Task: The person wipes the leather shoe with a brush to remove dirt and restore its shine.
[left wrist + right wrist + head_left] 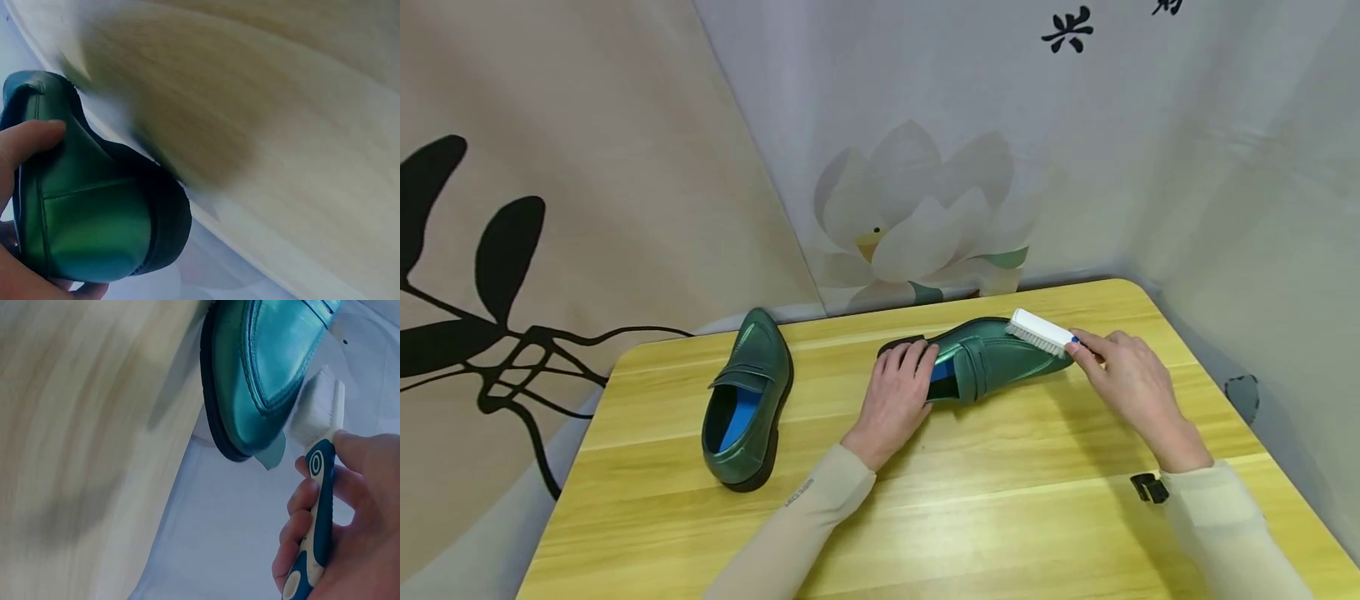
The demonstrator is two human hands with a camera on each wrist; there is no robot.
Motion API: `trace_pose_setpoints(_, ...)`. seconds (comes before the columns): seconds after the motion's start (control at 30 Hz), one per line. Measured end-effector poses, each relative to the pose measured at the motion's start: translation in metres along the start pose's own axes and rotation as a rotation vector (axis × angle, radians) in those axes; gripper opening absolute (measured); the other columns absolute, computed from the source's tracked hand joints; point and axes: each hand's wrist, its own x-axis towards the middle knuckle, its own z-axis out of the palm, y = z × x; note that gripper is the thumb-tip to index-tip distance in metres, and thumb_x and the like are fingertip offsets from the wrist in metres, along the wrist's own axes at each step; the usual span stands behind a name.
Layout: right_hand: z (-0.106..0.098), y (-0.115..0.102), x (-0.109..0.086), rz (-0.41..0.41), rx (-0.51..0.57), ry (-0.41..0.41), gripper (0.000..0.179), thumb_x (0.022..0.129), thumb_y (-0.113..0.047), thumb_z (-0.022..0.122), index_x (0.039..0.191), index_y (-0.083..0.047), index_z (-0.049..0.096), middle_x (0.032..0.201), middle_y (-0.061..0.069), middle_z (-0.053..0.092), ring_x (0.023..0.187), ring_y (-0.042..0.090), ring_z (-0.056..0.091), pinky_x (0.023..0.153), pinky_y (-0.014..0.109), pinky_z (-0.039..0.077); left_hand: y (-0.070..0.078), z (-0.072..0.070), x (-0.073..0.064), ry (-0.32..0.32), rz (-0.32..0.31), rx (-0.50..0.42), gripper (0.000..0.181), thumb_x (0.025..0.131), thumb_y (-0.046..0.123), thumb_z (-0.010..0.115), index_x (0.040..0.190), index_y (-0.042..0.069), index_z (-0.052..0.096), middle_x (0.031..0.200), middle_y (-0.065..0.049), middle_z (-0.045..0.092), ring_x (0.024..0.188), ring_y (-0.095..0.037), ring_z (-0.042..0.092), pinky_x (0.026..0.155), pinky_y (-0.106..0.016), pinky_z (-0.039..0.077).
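Note:
A green metallic loafer (1015, 363) with a blue insole is held by its heel end in my left hand (897, 392), toe toward the right. In the left wrist view the thumb lies on the side of the loafer's heel (94, 231), with other fingers around the back. My right hand (1131, 385) grips the blue and white handle of a white-bristled brush (1042, 332). The brush's bristles (312, 406) face the upper of the toe and are right beside it in the right wrist view. The fingers (299, 519) wrap the handle, thumb near the brush head.
The matching green loafer (748, 400) stands upright on the left of the wooden table (1000, 517), toe toward the back. A printed curtain (917, 167) hangs behind the table's far edge. A small black clip (1150, 487) is at the right sleeve.

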Motion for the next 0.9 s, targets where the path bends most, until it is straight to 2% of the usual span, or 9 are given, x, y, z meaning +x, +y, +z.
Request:
trace_pose_setpoints(0.13, 0.003, 0.0, 0.0, -0.006, -0.007, -0.003, 0.049, 0.107, -0.038, 0.057, 0.14, -0.003, 0.064, 0.089, 0.016, 0.061, 0.069, 0.027, 0.047, 0.055, 0.035, 0.033, -0.005, -0.008, -0.002, -0.085, 0.024, -0.081, 0.099, 0.08, 0.049, 0.089, 0.155, 0.008, 0.041, 0.153, -0.014, 0.047, 0.137, -0.034, 0.046, 0.114, -0.05, 0.04)
trace_pose_setpoints(0.23, 0.002, -0.001, 0.0, -0.01, -0.016, 0.001, 0.048, 0.107, -0.037, 0.058, 0.14, -0.003, 0.064, 0.089, 0.016, 0.061, 0.069, 0.027, 0.047, 0.055, 0.035, 0.033, -0.015, -0.017, -0.004, -0.17, 0.006, -0.27, 0.099, 0.085, 0.056, 0.081, 0.159, 0.01, 0.036, 0.159, -0.013, 0.04, 0.145, -0.034, 0.039, 0.118, -0.051, 0.034)
trace_pose_setpoints(0.33, 0.001, 0.0, -0.002, -0.015, -0.03, -0.002, 0.048, 0.106, -0.037, 0.059, 0.14, -0.003, 0.064, 0.09, 0.017, 0.062, 0.07, 0.027, 0.048, 0.055, 0.035, 0.034, -0.029, -0.024, -0.003, -0.222, -0.102, -0.525, 0.096, 0.089, 0.055, 0.077, 0.162, 0.01, 0.033, 0.164, -0.011, 0.034, 0.152, -0.033, 0.029, 0.121, -0.053, 0.027)
trace_pose_setpoints(0.43, 0.002, 0.0, -0.003, -0.021, -0.05, -0.006, 0.047, 0.105, -0.036, 0.062, 0.139, -0.004, 0.065, 0.088, 0.017, 0.062, 0.069, 0.028, 0.048, 0.056, 0.036, 0.035, -0.045, -0.024, -0.002, -0.264, -0.228, -0.693, 0.097, 0.092, 0.055, 0.074, 0.164, 0.009, 0.027, 0.169, -0.01, 0.026, 0.156, -0.033, 0.019, 0.123, -0.054, 0.022)
trace_pose_setpoints(0.53, 0.007, 0.002, -0.002, -0.037, -0.092, -0.028, 0.045, 0.103, -0.034, 0.066, 0.136, -0.003, 0.067, 0.086, 0.018, 0.063, 0.066, 0.028, 0.049, 0.055, 0.037, 0.036, -0.059, -0.018, -0.001, -0.35, -0.261, -0.724, 0.093, 0.098, 0.056, 0.065, 0.166, 0.011, 0.022, 0.171, -0.011, 0.02, 0.157, -0.035, 0.016, 0.123, -0.054, 0.021)
trace_pose_setpoints(0.6, 0.011, 0.003, -0.002, -0.047, -0.114, -0.049, 0.044, 0.102, -0.034, 0.067, 0.135, -0.004, 0.068, 0.085, 0.017, 0.064, 0.065, 0.028, 0.05, 0.054, 0.037, 0.036, -0.065, -0.014, -0.002, -0.39, -0.249, -0.69, 0.083, 0.102, 0.056, 0.058, 0.165, 0.012, 0.025, 0.171, -0.01, 0.019, 0.157, -0.037, 0.016, 0.123, -0.055, 0.021)
trace_pose_setpoints(0.67, 0.015, 0.004, -0.002, -0.057, -0.124, -0.058, 0.043, 0.102, -0.033, 0.068, 0.134, -0.005, 0.069, 0.084, 0.016, 0.064, 0.065, 0.027, 0.05, 0.053, 0.036, 0.036, -0.069, -0.011, -0.002, -0.397, -0.228, -0.646, 0.075, 0.104, 0.056, 0.053, 0.163, 0.014, 0.032, 0.171, -0.01, 0.021, 0.156, -0.038, 0.018, 0.122, -0.056, 0.022)
trace_pose_setpoints(0.77, 0.017, 0.005, -0.002, -0.049, -0.108, -0.051, 0.043, 0.101, -0.033, 0.068, 0.135, -0.006, 0.069, 0.081, 0.014, 0.062, 0.064, 0.026, 0.048, 0.054, 0.036, 0.035, -0.071, -0.012, -0.002, -0.386, -0.219, -0.615, 0.071, 0.104, 0.057, 0.053, 0.161, 0.019, 0.037, 0.169, -0.009, 0.026, 0.154, -0.037, 0.025, 0.12, -0.058, 0.027)
trace_pose_setpoints(0.9, 0.016, 0.001, 0.001, -0.044, -0.093, -0.05, 0.044, 0.102, -0.033, 0.068, 0.136, -0.006, 0.068, 0.083, 0.015, 0.062, 0.065, 0.026, 0.047, 0.055, 0.036, 0.034, -0.07, -0.014, -0.001, -0.429, -0.274, -0.708, 0.084, 0.098, 0.062, 0.06, 0.165, 0.023, 0.028, 0.167, -0.007, 0.032, 0.151, -0.032, 0.035, 0.118, -0.054, 0.032)
